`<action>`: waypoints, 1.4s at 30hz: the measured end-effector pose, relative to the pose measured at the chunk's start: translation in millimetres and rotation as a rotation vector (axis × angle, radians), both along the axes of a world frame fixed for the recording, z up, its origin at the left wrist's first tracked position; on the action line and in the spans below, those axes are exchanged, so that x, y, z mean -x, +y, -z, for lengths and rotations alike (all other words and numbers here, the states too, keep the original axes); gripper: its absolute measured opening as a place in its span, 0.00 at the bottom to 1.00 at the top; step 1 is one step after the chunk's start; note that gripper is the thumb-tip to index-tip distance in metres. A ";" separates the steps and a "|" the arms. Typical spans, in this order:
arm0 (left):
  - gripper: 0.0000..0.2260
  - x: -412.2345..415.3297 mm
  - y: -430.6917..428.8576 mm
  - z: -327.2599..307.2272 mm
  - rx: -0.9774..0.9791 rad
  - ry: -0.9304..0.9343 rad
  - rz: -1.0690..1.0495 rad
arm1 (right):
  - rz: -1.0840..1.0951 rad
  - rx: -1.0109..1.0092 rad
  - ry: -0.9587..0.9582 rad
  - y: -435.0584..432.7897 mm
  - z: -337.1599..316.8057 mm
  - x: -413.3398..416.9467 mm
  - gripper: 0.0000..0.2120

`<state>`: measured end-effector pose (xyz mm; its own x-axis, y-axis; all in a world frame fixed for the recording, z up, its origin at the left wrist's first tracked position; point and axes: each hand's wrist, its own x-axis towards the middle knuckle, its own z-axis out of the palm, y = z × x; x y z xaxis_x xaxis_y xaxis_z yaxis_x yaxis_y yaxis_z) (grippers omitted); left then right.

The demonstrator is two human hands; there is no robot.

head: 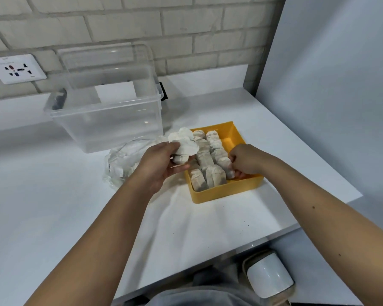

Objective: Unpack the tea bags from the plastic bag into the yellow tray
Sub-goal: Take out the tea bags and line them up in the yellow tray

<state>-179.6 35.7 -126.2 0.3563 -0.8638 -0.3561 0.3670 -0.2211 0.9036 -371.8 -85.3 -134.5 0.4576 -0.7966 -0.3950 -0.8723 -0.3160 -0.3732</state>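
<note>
The left hand (161, 164) was raised over the left edge of the square yellow plastic tray (228, 191). Its fingers (179, 168) and thumb were curled round a cluster of white paper tea bags (184, 144), gripping it clear of the white counter (53, 206).

The right hand (244, 160) was inside the tray at its right side. Its fingers (233, 157) were curled and pinched the end tea bag (230, 172) of the right-hand row.

The packed tea bags (205, 160) stood on edge in rows and filled the left part of the tray.

The crumpled clear plastic bag (119, 157) lay on the counter just left of the tray, with some tea bags inside it.

A transparent plastic storage box (111, 122) stood behind the bag, and a white wall socket (17, 68) was mounted on the brick wall.
</note>
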 end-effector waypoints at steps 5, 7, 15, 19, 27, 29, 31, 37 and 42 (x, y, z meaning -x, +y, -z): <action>0.08 1.2 -0.5 1.7 -0.011 -0.008 0.006 | 0.029 0.126 0.082 -5.5 12.2 -2.9 0.07; 0.07 2.7 0.0 2.2 -0.018 -0.007 0.030 | 0.050 0.128 0.085 -5.7 14.7 -4.8 0.07; 0.10 9.3 0.2 2.7 -0.011 0.038 0.037 | 0.173 0.313 -0.513 21.4 -24.1 -9.5 0.08; 0.11 17.6 -2.4 -2.6 0.022 0.105 0.040 | 0.208 0.038 -0.645 46.4 -39.3 -19.9 0.15; 0.11 19.8 2.0 -5.9 0.041 0.241 0.056 | 0.183 -0.012 -0.662 45.8 -42.3 -19.6 0.08; 0.09 20.3 3.5 -5.4 0.023 0.275 0.052 | 0.167 -0.012 -0.686 46.2 -42.7 -18.7 0.07; 0.09 21.4 3.4 -4.9 0.003 0.303 0.046 | 0.153 -0.018 -0.711 45.9 -44.0 -17.5 0.07; 0.11 26.9 0.6 -1.2 0.042 0.326 0.074 | 0.241 -0.031 -0.856 43.6 -59.5 -12.6 0.05; 0.15 25.1 0.6 1.8 0.032 0.353 0.048 | 0.294 0.106 -0.891 29.2 -69.0 3.3 0.04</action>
<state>-204.7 36.3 -128.0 0.1753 -0.8891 -0.4229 0.6475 -0.2194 0.7298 -375.1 -56.1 -65.5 0.3309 -0.9399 0.0842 -0.3297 -0.1988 -0.9229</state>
